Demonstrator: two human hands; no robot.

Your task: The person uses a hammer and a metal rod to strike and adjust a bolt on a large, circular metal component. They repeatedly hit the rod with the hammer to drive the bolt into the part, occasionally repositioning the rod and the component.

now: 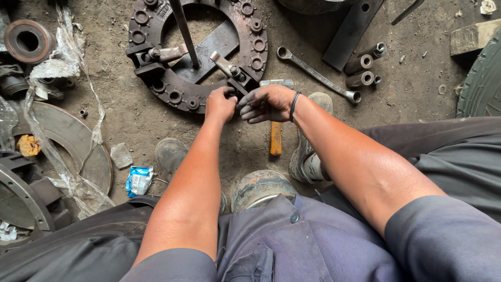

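A dark round clutch cover (pixel 172 94) with bolts around its ring lies on the dirt floor, a thin steel rod (pixel 183 32) standing up through its middle. My left hand (pixel 219 104) is closed on a small part at the ring's near right edge, beside a release lever (pixel 224 65). My right hand (pixel 266 103), greasy and wearing a black wristband, presses against the same spot with fingers curled toward the left hand. What exactly sits between the fingers is hidden.
A hammer with an orange handle (pixel 275 137) lies under my right wrist. A combination wrench (pixel 318 75) and short steel sleeves (pixel 362 65) lie to the right. Metal discs (pixel 73 136), torn plastic wrap and a blue packet (pixel 139 180) lie left. A tyre (pixel 482 83) sits far right.
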